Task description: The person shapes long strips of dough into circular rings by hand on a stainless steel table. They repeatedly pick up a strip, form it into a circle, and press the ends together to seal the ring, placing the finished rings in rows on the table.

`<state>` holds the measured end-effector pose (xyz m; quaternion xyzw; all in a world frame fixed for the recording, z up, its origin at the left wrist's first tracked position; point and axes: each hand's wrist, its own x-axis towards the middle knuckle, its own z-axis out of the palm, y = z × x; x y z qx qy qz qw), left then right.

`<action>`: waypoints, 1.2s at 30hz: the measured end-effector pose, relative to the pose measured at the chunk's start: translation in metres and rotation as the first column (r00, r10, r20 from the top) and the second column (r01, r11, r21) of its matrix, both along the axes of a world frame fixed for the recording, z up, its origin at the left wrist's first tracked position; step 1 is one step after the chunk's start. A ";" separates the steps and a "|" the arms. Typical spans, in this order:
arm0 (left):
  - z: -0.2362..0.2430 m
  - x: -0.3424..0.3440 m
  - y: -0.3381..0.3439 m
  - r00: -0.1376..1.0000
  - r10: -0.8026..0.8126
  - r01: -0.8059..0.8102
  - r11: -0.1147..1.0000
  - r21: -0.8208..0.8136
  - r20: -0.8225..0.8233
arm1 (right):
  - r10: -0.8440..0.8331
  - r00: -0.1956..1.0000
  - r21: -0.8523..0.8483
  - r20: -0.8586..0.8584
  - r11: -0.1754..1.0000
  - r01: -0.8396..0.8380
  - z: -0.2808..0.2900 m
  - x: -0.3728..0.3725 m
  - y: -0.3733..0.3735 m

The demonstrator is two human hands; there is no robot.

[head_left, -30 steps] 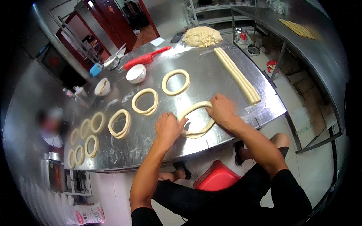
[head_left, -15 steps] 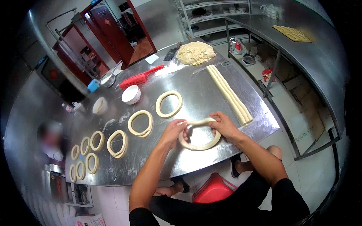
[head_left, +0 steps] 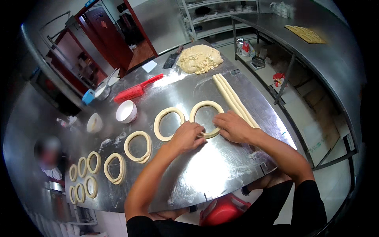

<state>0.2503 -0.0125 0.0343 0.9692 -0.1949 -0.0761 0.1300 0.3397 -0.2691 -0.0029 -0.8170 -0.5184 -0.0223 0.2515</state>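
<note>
A pale dough ring [head_left: 205, 104] lies on the steel table, near its right side. My left hand [head_left: 188, 136] has its fingers curled on the ring's lower left. On the lower right edge, the bent fingers of my right hand [head_left: 233, 126] grip the same dough; parts of the ring are hidden under both hands. Just left of it rests another dough ring [head_left: 157, 126], close to my left hand. Long dough ropes [head_left: 229, 94] lie side by side beyond my right hand.
More dough rings [head_left: 127, 146] run toward the table's left end. Farther back are a white bowl [head_left: 126, 111], a red brush [head_left: 132, 93], a dark scraper [head_left: 172, 59] and a large dough mound [head_left: 200, 58]. A red stool [head_left: 221, 211] stands below the front edge.
The dough ring, held raised near the front edge before, now lies farther back beside the neighbouring ring. Both hands moved away from me with it. The whole view has shifted slightly.
</note>
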 end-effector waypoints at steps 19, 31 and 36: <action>-0.026 0.009 0.022 0.958 0.066 -0.112 0.982 0.153 0.277 | -0.115 0.974 -0.146 0.194 0.979 0.145 -0.014 -0.024 -0.018; -0.018 0.099 -0.036 0.972 0.056 -0.047 0.998 -0.045 0.228 | -0.592 0.787 -0.127 0.173 0.779 0.614 -0.018 -0.116 -0.083; -0.040 0.183 -0.033 0.951 0.072 -0.104 0.990 0.094 0.300 | -0.578 0.799 -0.095 0.166 0.797 0.596 -0.020 -0.138 -0.075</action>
